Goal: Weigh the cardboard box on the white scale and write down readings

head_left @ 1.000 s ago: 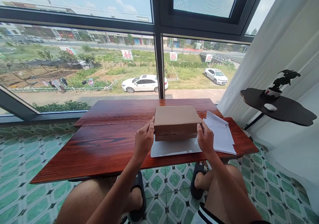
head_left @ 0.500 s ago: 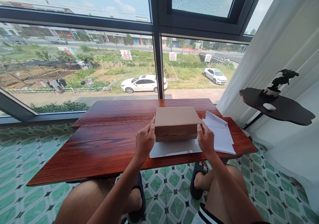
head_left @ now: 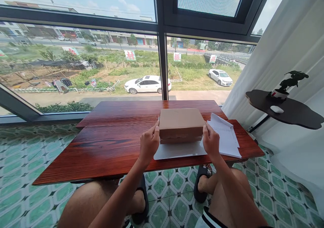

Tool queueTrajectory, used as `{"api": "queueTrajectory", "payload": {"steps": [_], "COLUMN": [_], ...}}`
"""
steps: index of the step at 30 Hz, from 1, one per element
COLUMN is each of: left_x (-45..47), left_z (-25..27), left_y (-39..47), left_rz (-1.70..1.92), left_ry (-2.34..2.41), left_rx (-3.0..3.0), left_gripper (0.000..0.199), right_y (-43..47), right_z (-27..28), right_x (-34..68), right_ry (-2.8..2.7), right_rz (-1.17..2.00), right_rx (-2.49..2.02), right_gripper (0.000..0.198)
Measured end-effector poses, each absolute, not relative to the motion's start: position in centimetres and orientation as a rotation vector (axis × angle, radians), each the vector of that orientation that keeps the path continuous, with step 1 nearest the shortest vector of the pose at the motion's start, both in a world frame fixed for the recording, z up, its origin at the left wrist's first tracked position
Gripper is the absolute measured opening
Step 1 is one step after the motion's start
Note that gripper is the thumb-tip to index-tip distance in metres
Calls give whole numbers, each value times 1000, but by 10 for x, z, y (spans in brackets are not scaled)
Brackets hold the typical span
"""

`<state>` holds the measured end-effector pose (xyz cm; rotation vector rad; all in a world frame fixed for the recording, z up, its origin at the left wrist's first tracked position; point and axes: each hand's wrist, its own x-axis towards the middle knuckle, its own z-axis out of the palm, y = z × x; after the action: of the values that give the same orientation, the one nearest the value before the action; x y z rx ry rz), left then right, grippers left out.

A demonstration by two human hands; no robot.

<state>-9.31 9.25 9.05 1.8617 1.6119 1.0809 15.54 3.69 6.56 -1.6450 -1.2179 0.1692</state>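
A brown cardboard box (head_left: 181,122) sits in front of me at the table's near side, over a flat pale grey sheet (head_left: 177,151). My left hand (head_left: 150,141) is closed on the box's left front edge, thumb facing me. At the opposite side, my right hand (head_left: 211,139) grips the right front edge the same way. The lid looks closed, though a thin gap or seam runs along the front. Just right of the box lie white printed papers (head_left: 225,133), partly behind my right hand.
The reddish wooden table (head_left: 108,147) stands against large windows, over a green tiled floor (head_left: 162,187). To the right, a dark side table (head_left: 286,109) carries a potted plant (head_left: 279,93) and a white object (head_left: 276,109) before a white curtain (head_left: 255,76).
The whole view has shifted slightly, with the scene sitting a little further right. Both hands keep their hold on the box, which shows no clear movement on the table.
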Motion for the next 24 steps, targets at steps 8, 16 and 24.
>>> {"api": "queueTrajectory", "payload": {"steps": [8,16,24], "left_x": [-93,-92,-90], "left_z": [89,87,89], "left_y": [95,95,95], "left_rz": [1064,1056,1008], "left_ry": [1630,1627,1669], "left_rx": [1888,1892,1937], "left_gripper": [54,53,53], "right_y": [38,41,43], "right_z": [65,59,57], "right_x": [154,154,154], "right_ry": [-1212,-1182,-1186], "right_rz": [162,190,163], "right_rx": [-1631,-1633,-1643], "right_gripper": [58,64,63]}}
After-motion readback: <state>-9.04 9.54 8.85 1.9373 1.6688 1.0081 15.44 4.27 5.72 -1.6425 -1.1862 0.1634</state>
